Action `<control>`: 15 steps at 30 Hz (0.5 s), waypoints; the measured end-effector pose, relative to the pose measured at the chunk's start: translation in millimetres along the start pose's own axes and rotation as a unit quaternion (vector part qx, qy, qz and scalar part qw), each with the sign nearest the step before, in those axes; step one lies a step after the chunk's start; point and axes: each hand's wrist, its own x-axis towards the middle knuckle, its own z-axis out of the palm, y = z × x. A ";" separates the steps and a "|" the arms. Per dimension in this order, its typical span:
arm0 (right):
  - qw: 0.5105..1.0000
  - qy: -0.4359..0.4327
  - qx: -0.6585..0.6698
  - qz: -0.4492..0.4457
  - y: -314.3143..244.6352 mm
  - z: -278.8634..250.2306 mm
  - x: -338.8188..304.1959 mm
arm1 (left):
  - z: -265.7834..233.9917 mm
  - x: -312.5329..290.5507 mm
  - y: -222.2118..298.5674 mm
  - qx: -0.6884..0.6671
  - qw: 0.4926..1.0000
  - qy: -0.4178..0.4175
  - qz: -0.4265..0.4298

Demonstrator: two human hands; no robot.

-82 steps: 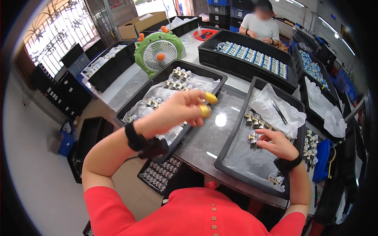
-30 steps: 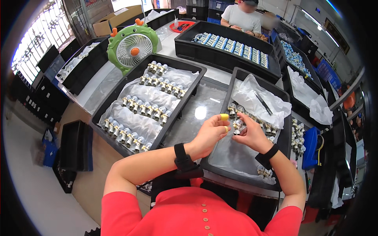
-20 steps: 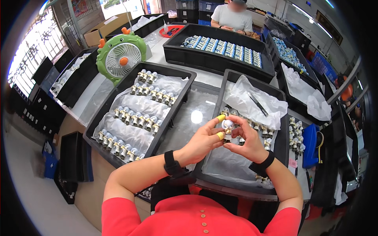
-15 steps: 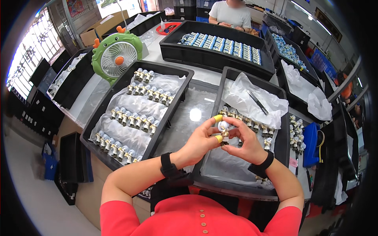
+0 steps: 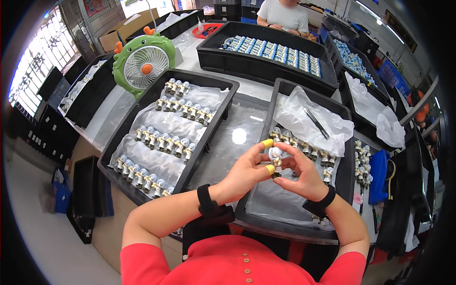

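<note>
Between my two hands stands a small figurine (image 5: 276,161) with a pale blue-white head, light body and dark base, held upright above the right-hand black tray (image 5: 243,202). My left hand (image 5: 244,171) grips it from the left, with yellow finger cots on the thumb and index finger. From the other side, my right hand (image 5: 306,176) closes on it, index finger near the head and thumb near the base. Similar figurines (image 5: 327,159) lie in a row behind my right hand on white tissue, partly hidden by my fingers.
At left, a black tray (image 5: 227,102) holds rows of figurines on tissue. A green fan (image 5: 124,71) stands behind it. A pen (image 5: 317,123) rests on crumpled tissue (image 5: 297,107). Farther back are a tray of blue-white pieces (image 5: 209,59) and a person (image 5: 289,19).
The whole view has shifted slightly, so most things sit a little farther right. Both hands keep their hold on the figurine, with barely any movement.
</note>
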 end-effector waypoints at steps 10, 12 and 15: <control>0.999 0.001 0.033 0.005 4.0 0.6 -0.8 | -2.1 0.0 4.0 -0.032 0.999 -0.015 -0.020; 1.000 0.001 0.030 0.005 2.7 0.3 -0.2 | -2.0 -0.1 4.1 -0.029 0.999 -0.013 -0.021; 1.000 0.002 0.027 0.001 2.7 1.0 0.4 | -1.5 -0.5 4.0 -0.036 0.999 -0.014 -0.020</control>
